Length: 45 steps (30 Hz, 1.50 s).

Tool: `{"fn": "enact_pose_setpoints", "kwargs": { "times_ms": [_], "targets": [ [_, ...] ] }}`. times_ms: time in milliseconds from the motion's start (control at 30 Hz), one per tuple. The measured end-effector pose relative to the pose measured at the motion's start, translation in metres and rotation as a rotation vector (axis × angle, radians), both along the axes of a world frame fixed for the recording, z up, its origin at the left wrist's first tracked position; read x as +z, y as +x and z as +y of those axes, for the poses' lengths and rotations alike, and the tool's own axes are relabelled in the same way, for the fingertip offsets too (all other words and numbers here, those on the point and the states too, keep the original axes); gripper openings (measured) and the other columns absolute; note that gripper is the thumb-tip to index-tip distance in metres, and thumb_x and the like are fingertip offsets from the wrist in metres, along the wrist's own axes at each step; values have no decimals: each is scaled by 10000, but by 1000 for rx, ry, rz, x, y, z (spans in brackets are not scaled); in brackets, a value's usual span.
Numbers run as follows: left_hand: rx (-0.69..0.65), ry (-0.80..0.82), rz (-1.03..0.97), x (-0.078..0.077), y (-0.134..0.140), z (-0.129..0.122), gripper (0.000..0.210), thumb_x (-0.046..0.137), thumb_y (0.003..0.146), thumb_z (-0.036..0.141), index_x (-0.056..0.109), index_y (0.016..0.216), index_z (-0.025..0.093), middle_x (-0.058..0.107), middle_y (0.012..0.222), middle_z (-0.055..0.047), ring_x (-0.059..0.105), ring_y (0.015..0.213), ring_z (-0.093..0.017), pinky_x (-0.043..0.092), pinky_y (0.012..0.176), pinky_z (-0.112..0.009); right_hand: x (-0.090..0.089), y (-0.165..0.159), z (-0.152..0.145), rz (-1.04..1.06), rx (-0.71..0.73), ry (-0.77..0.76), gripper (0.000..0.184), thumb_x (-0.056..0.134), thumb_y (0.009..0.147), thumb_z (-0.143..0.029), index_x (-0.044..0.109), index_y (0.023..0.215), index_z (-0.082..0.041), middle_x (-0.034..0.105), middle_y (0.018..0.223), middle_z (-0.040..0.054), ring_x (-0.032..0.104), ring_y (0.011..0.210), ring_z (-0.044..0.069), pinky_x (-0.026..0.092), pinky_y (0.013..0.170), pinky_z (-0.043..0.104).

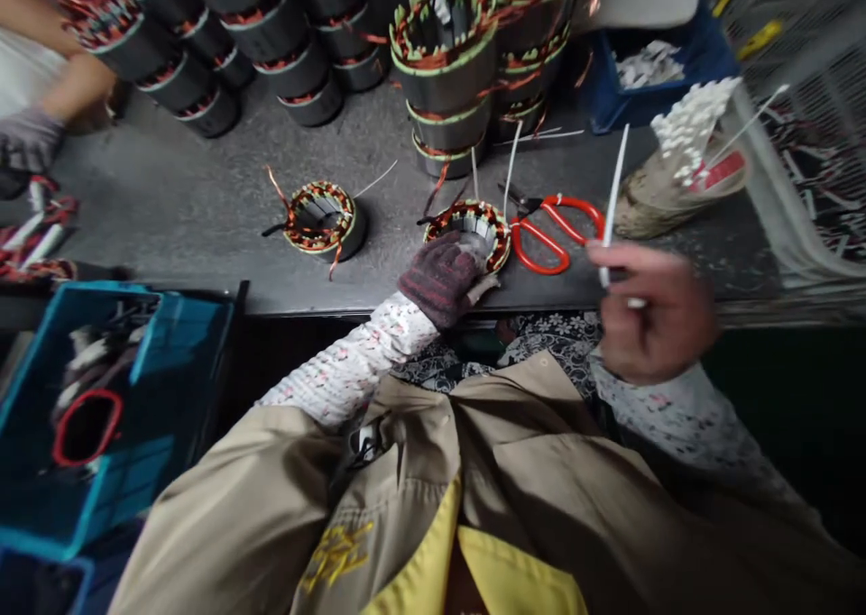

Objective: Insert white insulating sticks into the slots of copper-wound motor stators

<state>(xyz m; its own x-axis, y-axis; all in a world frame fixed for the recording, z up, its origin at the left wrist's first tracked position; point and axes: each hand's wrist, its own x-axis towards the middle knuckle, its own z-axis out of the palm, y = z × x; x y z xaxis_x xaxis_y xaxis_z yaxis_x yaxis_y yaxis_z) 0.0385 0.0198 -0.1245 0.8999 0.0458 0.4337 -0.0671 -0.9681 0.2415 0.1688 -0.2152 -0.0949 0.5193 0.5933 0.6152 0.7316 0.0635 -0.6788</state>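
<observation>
My left hand (443, 277), in a dark striped glove, is closed over the near rim of a small wound motor stator (499, 238) on the bench. White cable ties (512, 169) stand up from that stator's far and right side. My bare right hand (653, 313), slightly blurred, grips a slim white pointed stick (615, 182) held upright, to the right of the stator. Red-handled scissors (551, 232) lie between the stator and my right hand. To the left, a second stator (325, 220) has loose wire ends and one white tie sticking out.
Stacked stators (446, 83) line the back of the bench. At right are a container of white ties (669, 182), a blue bin (595, 101) and a white mesh crate (805, 191). A co-worker's gloved hand (31, 142) is at far left, above a teal crate (112, 299).
</observation>
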Motion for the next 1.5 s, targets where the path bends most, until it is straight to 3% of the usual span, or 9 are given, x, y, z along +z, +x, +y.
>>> {"fn": "enact_pose_setpoints", "kwargs": {
  "times_ms": [100, 233, 500, 700, 867, 1033, 1233, 1367, 1500],
  "targets": [
    [15, -18, -54, 1, 0, -7, 320, 583, 1039, 464, 673, 1015, 158, 756, 1223, -152, 730, 1163, -252, 587, 1086, -471, -18, -14, 4, -211, 175, 60, 43, 566, 938, -244, 596, 910, -258, 785, 1140, 98, 763, 1081, 293, 646, 892, 505],
    [72, 4, -44, 3, -2, -9, 296, 671, 975, 445, 672, 1067, 164, 716, 1315, -136, 658, 1315, -296, 453, 1231, -575, -35, -22, 8, -128, 207, 74, 120, 532, 949, -225, 575, 845, -267, 796, 903, 46, 775, 826, 223, 641, 718, 384],
    [115, -17, -98, 1, -5, -13, 517, 624, 1011, 415, 497, 1409, 110, 706, 1292, -172, 658, 1322, -296, 456, 1236, -538, -29, -20, 2, -29, 183, -21, 174, 518, 969, -204, 655, 877, -257, 761, 765, -6, 718, 648, 166, 559, 613, 301],
    [94, -70, -105, 1, -5, -14, 653, 588, 1028, 435, 309, 1564, 185, 627, 1446, -165, 615, 1389, -301, 467, 1235, -533, -32, -15, 42, 66, 164, 21, 227, 519, 1010, -240, 636, 815, -234, 770, 791, 8, 714, 685, 146, 548, 659, 286],
    [73, -379, -129, -3, -6, -22, 676, 389, 1101, 437, 51, 1658, 256, 537, 1531, -157, 689, 1296, -240, 586, 1091, -438, -35, -19, 65, 366, 161, 26, 420, 633, 964, -576, 596, 714, -240, 744, 778, 33, 693, 724, 181, 569, 709, 343],
    [155, -164, -141, 3, -6, -24, 745, 509, 1056, 455, 143, 1648, 188, 558, 1510, -191, 611, 1393, -293, 538, 1166, -462, -34, -23, 45, 732, 147, 82, 775, 405, 864, -943, 653, 691, -230, 706, 842, 80, 589, 591, 164, 455, 482, 315],
    [104, -2, -170, 8, -4, -21, 750, 502, 1037, 355, 131, 1637, 98, 643, 1414, -204, 623, 1376, -294, 484, 1223, -483, -39, -24, 55, 849, 131, -370, 626, 673, 808, -803, 676, 822, -177, 638, 624, 9, 427, 436, 83, 328, 408, 237],
    [87, -52, -182, 3, -6, -17, 728, 482, 1052, 366, 143, 1644, 113, 565, 1531, -221, 552, 1463, -292, 429, 1270, -467, -39, -23, 77, 909, 132, -324, 621, 685, 760, -807, 568, 693, -201, 543, 517, -26, 413, 402, 74, 307, 387, 219],
    [74, -230, -182, -6, -9, -17, 710, 480, 1069, 416, 143, 1653, 193, 534, 1567, -194, 584, 1439, -269, 516, 1193, -435, -39, -20, 77, 936, 177, -277, 479, 798, 750, -614, 556, 824, -208, 586, 547, -47, 441, 400, 72, 317, 382, 194]
  ]
}}
